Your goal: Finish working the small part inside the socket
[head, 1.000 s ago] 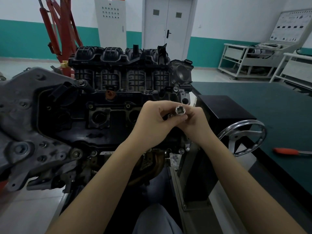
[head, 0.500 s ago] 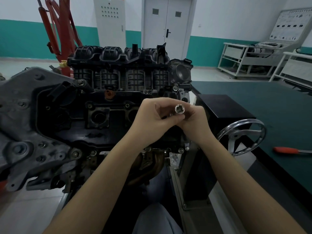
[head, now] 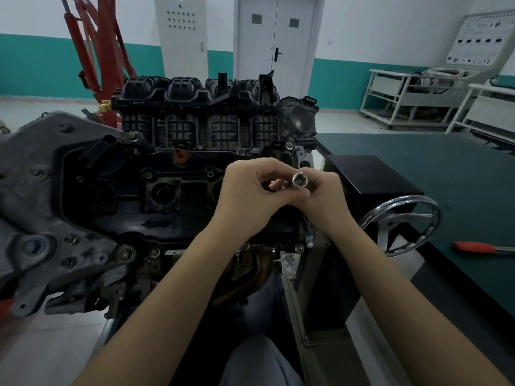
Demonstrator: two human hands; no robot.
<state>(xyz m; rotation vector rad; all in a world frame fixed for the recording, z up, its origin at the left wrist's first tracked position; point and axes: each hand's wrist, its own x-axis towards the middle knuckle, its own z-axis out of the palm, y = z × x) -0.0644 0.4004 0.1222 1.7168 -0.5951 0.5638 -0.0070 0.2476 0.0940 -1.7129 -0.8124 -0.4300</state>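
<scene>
Right now, from my feed, the biggest thing ahead is the engine [head: 156,196] on its stand, its black ribbed intake manifold [head: 200,112] along the top and a grey metal cover [head: 36,190] spreading off to the left. To the right lies the dark green surface [head: 446,174], with a black box [head: 370,176] at its near-left corner, a chrome handwheel [head: 401,224] just in front of that box, and a red-handled tool [head: 473,247] lying well apart toward the right edge. Behind the engine stands a red hoist [head: 94,51], and a white double door [head: 276,43] sits in the far wall. Both forearms reach in from the bottom and meet over the right part of the engine. My left hand [head: 248,196] has its fingers curled, the tips pinching a small metal piece I cannot make out clearly. My right hand [head: 326,201] curls round a chrome socket [head: 299,180], thumb and fingers pinching its barrel, the square drive hole turned up toward the camera. That socket is held in the air between the two hands, above the engine's right end, close to the left fingertips.
</scene>
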